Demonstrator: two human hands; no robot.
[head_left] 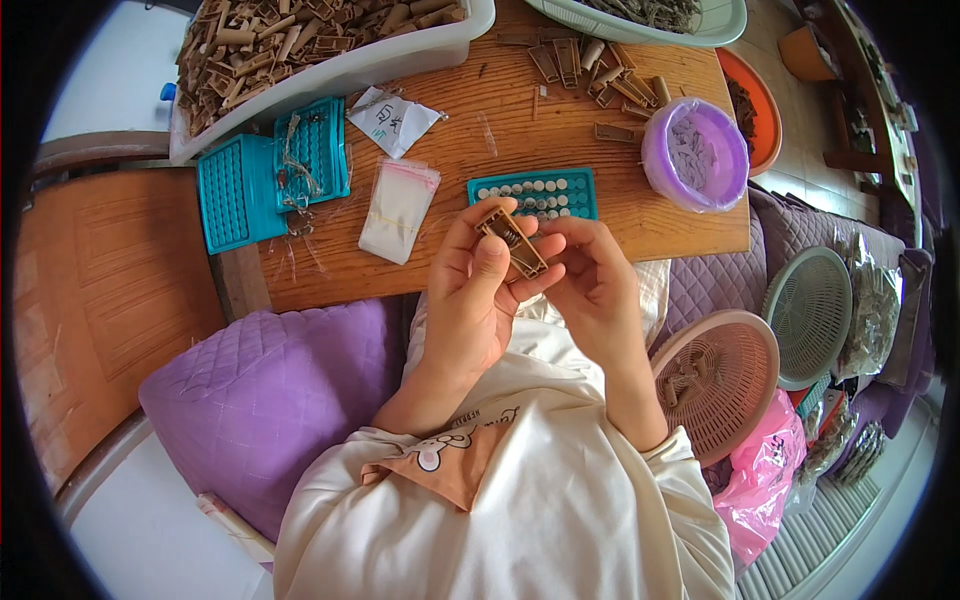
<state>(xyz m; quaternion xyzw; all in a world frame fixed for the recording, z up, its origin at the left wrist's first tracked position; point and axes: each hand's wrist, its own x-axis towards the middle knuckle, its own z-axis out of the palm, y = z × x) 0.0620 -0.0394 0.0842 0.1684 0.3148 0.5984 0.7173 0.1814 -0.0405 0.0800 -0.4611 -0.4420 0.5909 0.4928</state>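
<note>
My left hand [468, 300] grips a small brown plastic casing [513, 243] between thumb and fingers, above my lap at the table's near edge. The casing is long and hollow, its open side facing up, and dark small parts show inside. Close against its right side is my right hand [600, 285], with thumb and fingers drawn together in a pinch. What those fingertips hold, if anything, is too small to make out. Just beyond both hands lies a teal tray [583, 209] with rows of round silver button cells [517, 188].
A big clear tub [400, 72] of brown casings fills the far left. Nearer are teal trays [237, 190] with wires, and clear plastic bags [398, 212]. Loose casings [567, 62] and a purple-lined bucket [737, 170] lie right. Baskets [757, 357] stand on the right seat.
</note>
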